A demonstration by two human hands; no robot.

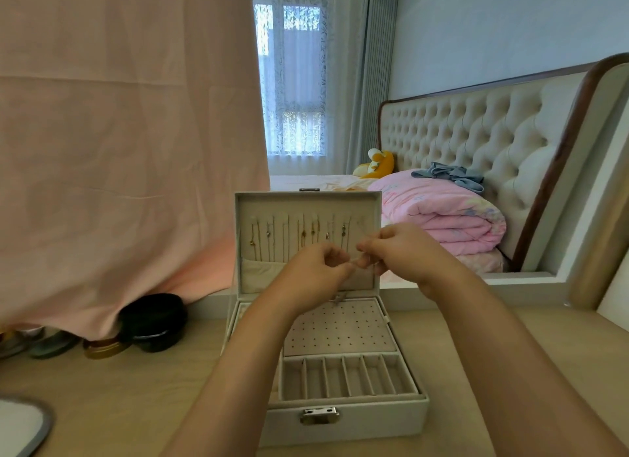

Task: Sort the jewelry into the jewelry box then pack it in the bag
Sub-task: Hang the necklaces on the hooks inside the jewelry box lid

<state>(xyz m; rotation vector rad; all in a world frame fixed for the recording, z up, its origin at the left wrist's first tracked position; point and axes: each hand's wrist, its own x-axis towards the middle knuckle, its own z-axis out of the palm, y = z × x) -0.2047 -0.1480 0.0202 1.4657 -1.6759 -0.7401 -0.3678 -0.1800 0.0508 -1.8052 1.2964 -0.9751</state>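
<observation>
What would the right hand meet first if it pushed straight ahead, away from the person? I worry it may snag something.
Probably the open lid of the jewelry box, where the hanging necklaces sit just behind the right hand. Depth is hard to judge from this one view.

Two hands (357, 262), one jewelry box (343, 419)

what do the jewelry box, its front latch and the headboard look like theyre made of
Jewelry box: pale matte shell, probably faux leather; its lining looks like soft velvety fabric. Front latch: shiny silver metal that catches glare. Headboard: cream button-tufted upholstery, fabric or leatherette, edged by a dark brown glossy rim, possibly wood.
</observation>
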